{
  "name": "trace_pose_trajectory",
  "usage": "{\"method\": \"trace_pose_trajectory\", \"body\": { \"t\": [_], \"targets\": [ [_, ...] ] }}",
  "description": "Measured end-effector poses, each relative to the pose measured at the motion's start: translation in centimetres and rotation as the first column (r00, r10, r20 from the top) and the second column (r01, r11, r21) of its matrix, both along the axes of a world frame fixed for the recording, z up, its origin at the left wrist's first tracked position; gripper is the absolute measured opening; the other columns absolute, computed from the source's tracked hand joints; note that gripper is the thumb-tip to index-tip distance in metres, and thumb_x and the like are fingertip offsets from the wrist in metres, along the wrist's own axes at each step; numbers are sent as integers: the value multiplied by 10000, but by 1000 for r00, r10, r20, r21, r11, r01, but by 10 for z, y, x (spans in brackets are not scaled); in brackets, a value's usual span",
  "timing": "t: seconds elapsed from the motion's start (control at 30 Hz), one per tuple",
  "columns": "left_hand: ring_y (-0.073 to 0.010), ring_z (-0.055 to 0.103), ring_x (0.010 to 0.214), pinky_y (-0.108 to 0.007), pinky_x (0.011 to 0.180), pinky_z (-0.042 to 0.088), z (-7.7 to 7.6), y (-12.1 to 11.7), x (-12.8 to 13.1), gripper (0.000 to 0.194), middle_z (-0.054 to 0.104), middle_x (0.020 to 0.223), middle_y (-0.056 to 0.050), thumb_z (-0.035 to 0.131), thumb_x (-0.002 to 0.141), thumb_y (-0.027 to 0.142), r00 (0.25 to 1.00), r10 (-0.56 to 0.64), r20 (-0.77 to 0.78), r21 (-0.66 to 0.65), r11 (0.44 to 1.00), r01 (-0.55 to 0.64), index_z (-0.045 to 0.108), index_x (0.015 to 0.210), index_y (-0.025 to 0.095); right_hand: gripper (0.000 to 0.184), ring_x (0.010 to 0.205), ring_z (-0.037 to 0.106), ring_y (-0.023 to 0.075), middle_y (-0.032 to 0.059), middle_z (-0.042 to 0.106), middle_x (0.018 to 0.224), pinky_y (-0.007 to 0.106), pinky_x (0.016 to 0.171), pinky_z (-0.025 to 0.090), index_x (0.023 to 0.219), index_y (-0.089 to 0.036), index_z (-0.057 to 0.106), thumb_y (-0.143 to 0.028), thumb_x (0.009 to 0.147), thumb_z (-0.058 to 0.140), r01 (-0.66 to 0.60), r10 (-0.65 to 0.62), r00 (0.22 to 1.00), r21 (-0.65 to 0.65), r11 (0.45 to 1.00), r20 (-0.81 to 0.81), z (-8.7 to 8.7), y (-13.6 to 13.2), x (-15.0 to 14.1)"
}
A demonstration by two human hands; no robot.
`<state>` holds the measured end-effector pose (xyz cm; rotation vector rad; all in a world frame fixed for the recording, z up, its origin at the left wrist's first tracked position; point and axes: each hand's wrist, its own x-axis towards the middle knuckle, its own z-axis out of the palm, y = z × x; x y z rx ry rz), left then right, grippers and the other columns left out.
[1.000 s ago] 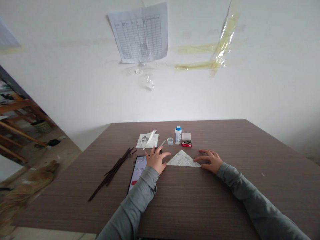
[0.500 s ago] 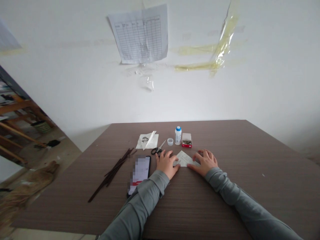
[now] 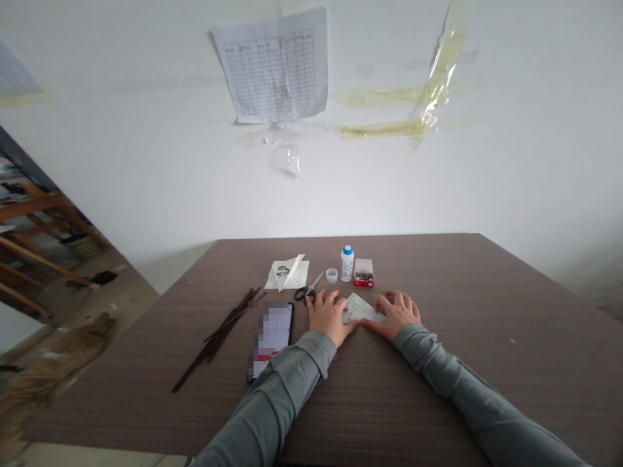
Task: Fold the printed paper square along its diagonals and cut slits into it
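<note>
The two hands come together over the folded paper triangle (image 3: 354, 305), which lies flat on the tabletop (image 3: 448, 279) with its tip pointing away from the person. A second ago the left hand (image 3: 331, 319) and the right hand (image 3: 396, 316) were spread out toward its two side corners; now both are drawn inward, and the thumbs meet, or very nearly meet, at the middle of the near edge. Neither grip is closed around anything: the fingers are spread and arched, palms down, and the contact seems to be a press from the thumbs and fingertips rather than a pinch. How hard they bear on the paper does not show.

For the work in hand, this shift appears to put the effort at the centre of the long edge instead of its ends. The hands now cover both side corners, so only the tip and middle of the printed sheet show, and how those corners lie is hidden.

The left hand's move rightward also uncovers more of the smartphone (image 3: 278, 327) and leaves the scissors (image 3: 310, 289) in plainer view, just beyond its fingertips. Farther back, the blue-capped bottle (image 3: 347, 266), the small translucent cup (image 3: 331, 277) and the red box (image 3: 364, 281) of small metallic pieces stand where they were, as does the bundle of dark sticks (image 3: 226, 329) to the left.
</note>
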<state>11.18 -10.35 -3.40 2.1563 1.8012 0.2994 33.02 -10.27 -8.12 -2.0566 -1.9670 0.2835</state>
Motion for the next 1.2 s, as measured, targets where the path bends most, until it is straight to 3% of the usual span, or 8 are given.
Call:
{"method": "trace_pose_trajectory", "body": {
  "t": [0.4, 0.83, 1.2],
  "targets": [
    [-488, 528, 1899, -896, 1592, 297, 9, 2, -3, 306, 712, 1963, -75, 1078, 1022, 327, 999, 39, -3, -32, 999, -39, 940, 1295, 331, 354, 1772, 604, 498, 142, 721, 1793, 717, 1445, 529, 1288, -374, 952, -603, 1020, 971, 8, -9, 1000, -34, 999, -18, 1, 4, 4],
    [-472, 499, 1918, -924, 1586, 280, 12, 5, -24, 212, 707, 1960, -45, 1053, 1020, 277, 998, 55, 3, -53, 997, -55, 918, 1175, 329, 297, 1755, 639, 528, 65, 801, 1775, 694, 1347, 654, 1281, -424, 1003, -481, 996, 938, -49, 49, 997, 7, 999, -53, -6, 8, 42],
    [-496, 490, 1917, -969, 1563, 251, -5, 11, -46, 220, 716, 1958, -62, 1048, 1001, 223, 997, 72, 26, -5, 997, -72, 895, 1131, 313, 342, 1764, 660, 493, 91, 809, 1801, 682, 1424, 600, 1297, -401, 1034, -404, 961, 972, -137, 135, 989, -17, 990, -59, -21, 27, 66]
  ]
}}
